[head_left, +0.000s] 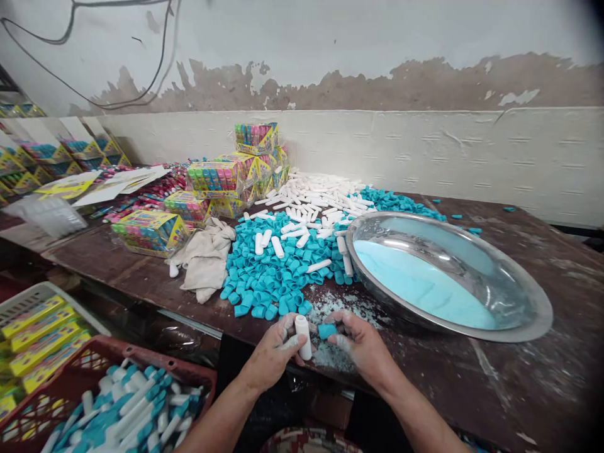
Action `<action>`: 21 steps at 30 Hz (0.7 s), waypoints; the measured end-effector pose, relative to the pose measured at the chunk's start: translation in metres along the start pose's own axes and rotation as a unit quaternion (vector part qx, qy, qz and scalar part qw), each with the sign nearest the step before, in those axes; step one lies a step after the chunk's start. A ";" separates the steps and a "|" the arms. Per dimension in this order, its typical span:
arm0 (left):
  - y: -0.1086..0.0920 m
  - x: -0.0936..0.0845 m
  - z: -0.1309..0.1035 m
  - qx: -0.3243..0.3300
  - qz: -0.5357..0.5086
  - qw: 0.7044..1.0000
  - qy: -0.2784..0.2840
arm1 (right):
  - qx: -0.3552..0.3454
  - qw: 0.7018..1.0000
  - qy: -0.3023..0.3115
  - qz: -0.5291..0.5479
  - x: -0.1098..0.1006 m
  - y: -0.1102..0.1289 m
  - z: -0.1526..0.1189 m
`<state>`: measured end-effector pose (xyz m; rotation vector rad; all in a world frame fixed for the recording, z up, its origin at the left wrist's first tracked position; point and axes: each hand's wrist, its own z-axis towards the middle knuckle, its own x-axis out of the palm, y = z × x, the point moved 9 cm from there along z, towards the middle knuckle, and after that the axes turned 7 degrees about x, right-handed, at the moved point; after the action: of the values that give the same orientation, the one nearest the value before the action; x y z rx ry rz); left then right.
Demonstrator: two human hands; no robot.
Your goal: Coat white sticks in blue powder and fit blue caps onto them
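Near the table's front edge, my left hand (278, 349) holds a white plastic tube (303, 338) upright, its narrower open end on top. Just to the right, my right hand (358, 343) pinches a blue cap (326, 331) between thumb and fingers. Tube and cap are apart. Both hands have pale powder on the fingers. Beyond them lies a heap of blue caps (268, 270), with some white tubes on it and a pile of white tubes (316, 192) behind. At the right, a steel basin (523, 308) holds light blue powder (419, 283).
A cloth glove (207, 255) lies left of the caps. Packed boxes (151, 231) stand behind it. At the lower left, a red crate (189, 371) holds capped tubes, beside a white basket (89, 314) of yellow packs. Powder is scattered on the table (495, 377).
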<state>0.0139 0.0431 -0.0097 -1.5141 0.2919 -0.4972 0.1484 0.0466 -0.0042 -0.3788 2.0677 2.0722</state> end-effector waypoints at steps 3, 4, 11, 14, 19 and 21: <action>-0.002 0.002 -0.002 0.007 -0.009 1.000 0.008 | 0.072 0.985 0.049 0.146 0.002 -0.015 -0.001; -0.003 0.000 -0.002 0.008 -0.008 1.000 0.002 | 0.089 0.977 0.062 0.181 0.003 -0.017 -0.002; -0.018 -0.028 -0.008 0.031 0.008 0.998 -0.049 | 0.128 0.959 0.098 0.233 0.006 -0.020 -0.004; -0.023 -0.045 -0.011 0.039 0.017 0.996 -0.080 | 0.102 0.988 0.067 0.094 0.000 -0.024 0.006; -0.024 -0.064 -0.016 0.047 0.021 0.993 -0.108 | 0.018 0.984 0.068 -0.164 0.008 -0.006 0.028; -0.022 -0.065 -0.017 0.051 0.013 0.993 -0.109 | -0.039 0.971 0.056 -0.228 0.016 0.012 0.037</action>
<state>-0.0540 0.0597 0.0032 -1.4486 0.1147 -0.3180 0.1280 0.0831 0.0023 -0.9073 1.7439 1.8842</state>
